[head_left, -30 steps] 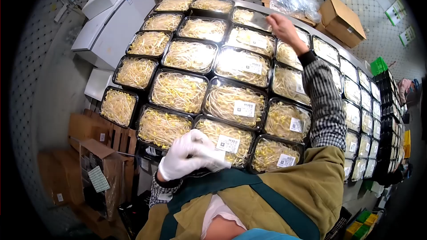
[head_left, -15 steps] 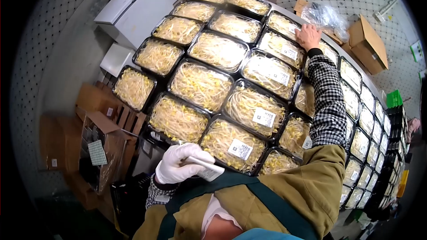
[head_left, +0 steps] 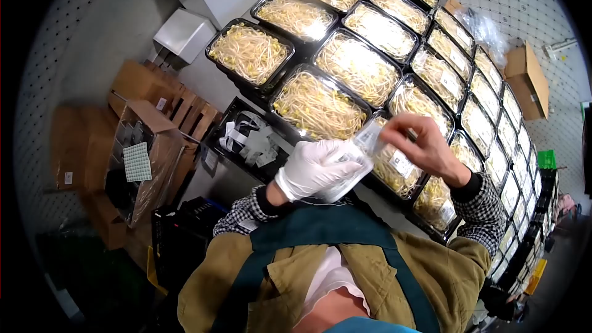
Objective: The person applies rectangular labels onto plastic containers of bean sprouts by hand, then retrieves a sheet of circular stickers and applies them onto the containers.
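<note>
My left hand point(head_left: 320, 168), in a white glove, is closed around a bundle of white printed labels point(head_left: 346, 190) just in front of my chest. At the bundle's upper end, my bare right hand point(head_left: 425, 147) pinches the end of a pale label strip point(head_left: 369, 138); its fingertips partly hide the strip. Below my hands lies a black tray of bean sprouts point(head_left: 394, 169) with a white label on its film. Left of it, another sprout tray point(head_left: 320, 105) shows no label.
Rows of packed sprout trays point(head_left: 357, 65) cover the table to the back and right. A black crate point(head_left: 256, 142) with crumpled label backing sits left of my gloved hand. Cardboard boxes point(head_left: 148, 123) stand at left; another carton point(head_left: 527, 80) is beyond the table.
My right hand has come back from the far trays to the labels at my left hand. The left hand has moved right, and the view has shifted, revealing the crate.
</note>
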Available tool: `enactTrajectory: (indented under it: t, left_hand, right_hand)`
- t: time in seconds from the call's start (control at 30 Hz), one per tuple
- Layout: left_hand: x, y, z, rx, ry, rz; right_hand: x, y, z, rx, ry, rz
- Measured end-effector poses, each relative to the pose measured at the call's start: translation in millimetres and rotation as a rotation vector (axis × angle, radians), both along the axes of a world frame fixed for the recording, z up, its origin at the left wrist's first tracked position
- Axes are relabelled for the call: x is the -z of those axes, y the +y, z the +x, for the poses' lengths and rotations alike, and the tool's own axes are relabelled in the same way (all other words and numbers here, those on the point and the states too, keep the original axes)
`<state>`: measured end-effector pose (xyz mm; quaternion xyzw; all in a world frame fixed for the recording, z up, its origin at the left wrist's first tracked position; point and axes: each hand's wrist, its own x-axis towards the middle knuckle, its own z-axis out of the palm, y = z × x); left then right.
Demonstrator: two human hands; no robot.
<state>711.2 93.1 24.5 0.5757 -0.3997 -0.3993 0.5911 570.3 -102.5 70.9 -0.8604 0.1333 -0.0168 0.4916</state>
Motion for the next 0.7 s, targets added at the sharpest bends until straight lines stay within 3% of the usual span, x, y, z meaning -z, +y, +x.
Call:
enactTrajectory:
  t: [0.07,0.13,0.2,0.27,0.3,0.37,0.43,0.5,0.63,0.7]
  left_hand:
    - [23.6,24.7,34.6,0.277,-0.132,-0.094]
    - [19.8,42.9,71.7,0.550,-0.182,-0.296]
    - [15.2,59.8,89.6,0.526,-0.024,-0.313]
    - [15.2,73.8,96.3,0.449,0.202,-0.269]
    - [20.3,74.8,105.5,0.510,0.152,-0.291]
    - [1.7,79.9,102.5,0.389,0.337,-0.051]
    - [16.9,76.7,101.9,0.417,0.351,-0.203]
    - [26.0,62.6,97.7,0.369,0.155,-0.476]
    - [18.7,57.7,79.3,0.230,0.503,-0.207]
    - [31.9,54.8,79.9,0.188,0.318,-0.204]
  right_hand:
    - [-6.3,2.9,11.1,0.114,0.010,-0.285]
    - [1.8,18.4,29.9,0.117,-0.052,-0.299]
    - [15.2,40.7,48.0,0.110,-0.016,-0.317]
    - [45.1,53.3,61.4,0.142,-0.063,-0.649]
    - [57.1,57.6,66.9,0.171,-0.069,-0.780]
    - [69.5,64.8,72.0,0.221,-0.030,-1.010]
    - [71.9,71.7,73.1,0.252,0.041,-1.155]
    - [66.8,76.8,74.8,0.264,0.081,-1.214]
    - [60.7,63.5,67.5,0.306,0.145,-1.246]
    - [55.7,56.2,62.4,0.398,0.144,-1.241]
